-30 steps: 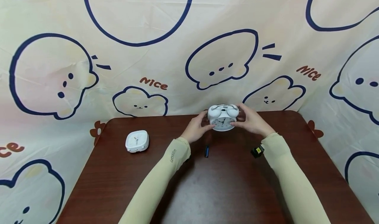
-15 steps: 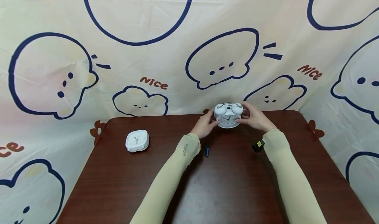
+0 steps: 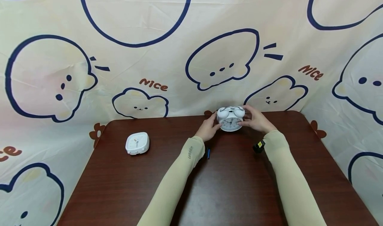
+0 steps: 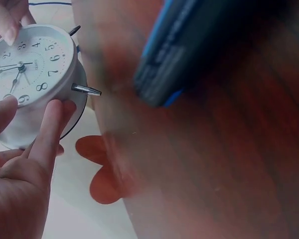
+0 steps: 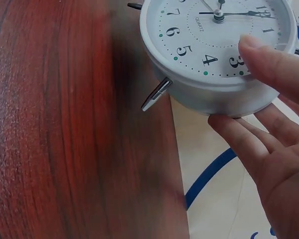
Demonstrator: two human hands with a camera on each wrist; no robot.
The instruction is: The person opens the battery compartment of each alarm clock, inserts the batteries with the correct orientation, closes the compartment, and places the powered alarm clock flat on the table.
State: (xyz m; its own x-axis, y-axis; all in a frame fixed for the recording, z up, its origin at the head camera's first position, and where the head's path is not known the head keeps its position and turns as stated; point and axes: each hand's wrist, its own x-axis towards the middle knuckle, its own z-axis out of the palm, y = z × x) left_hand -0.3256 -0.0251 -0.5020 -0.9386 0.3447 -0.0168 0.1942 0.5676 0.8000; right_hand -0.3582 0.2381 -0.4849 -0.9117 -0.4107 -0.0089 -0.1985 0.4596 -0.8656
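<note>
A white twin-bell alarm clock (image 3: 230, 123) stands upright near the back edge of the brown table, its dial facing me. My left hand (image 3: 206, 128) grips its left side, with the thumb on the front and fingers (image 4: 49, 130) around the casing. On the opposite side my right hand (image 3: 256, 120) holds it the same way, the thumb over the dial near the 3 in the right wrist view. Two slim metal feet show under the casing (image 5: 224, 97), right at the tabletop. Its back is hidden.
A second white clock (image 3: 137, 143), squarish and lying face up, is on the left of the table (image 3: 167, 172). A small dark-and-blue object (image 3: 208, 153) lies beside my left cuff. Behind the table hangs a printed cloth (image 3: 176, 66).
Both hands have shifted the alarm clock a little to the right, mostly in the first half second. Since then it has hardly moved. The squarish clock stays put.
</note>
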